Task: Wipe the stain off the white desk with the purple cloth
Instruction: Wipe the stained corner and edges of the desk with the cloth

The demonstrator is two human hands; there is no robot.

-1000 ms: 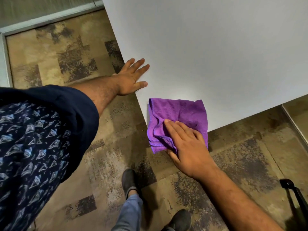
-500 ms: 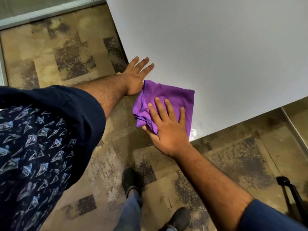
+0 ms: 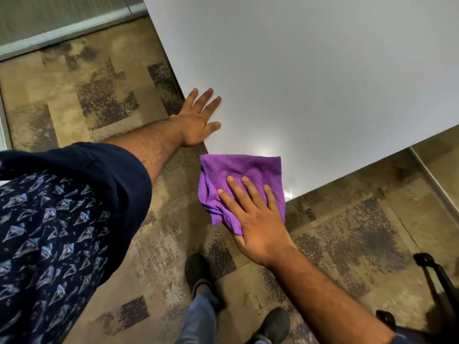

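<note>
The purple cloth (image 3: 244,173) lies folded over the near corner of the white desk (image 3: 323,78), with part of it hanging past the desk's edge. My right hand (image 3: 255,217) presses flat on the cloth, fingers spread and pointing away from me. My left hand (image 3: 198,120) rests flat on the desk's left edge, fingers apart, holding nothing. A wet sheen shows on the desk just right of the cloth near the corner. No distinct stain is visible; the cloth hides the surface under it.
Brown patterned carpet (image 3: 99,100) surrounds the desk. My shoes (image 3: 198,271) stand below the corner. A black chair base (image 3: 437,276) sits at the lower right. A wall with a pale skirting (image 3: 69,28) runs along the upper left.
My right hand has slid the cloth back from beside my left hand toward the desk's near corner. My left hand has stayed planted on the left edge.
</note>
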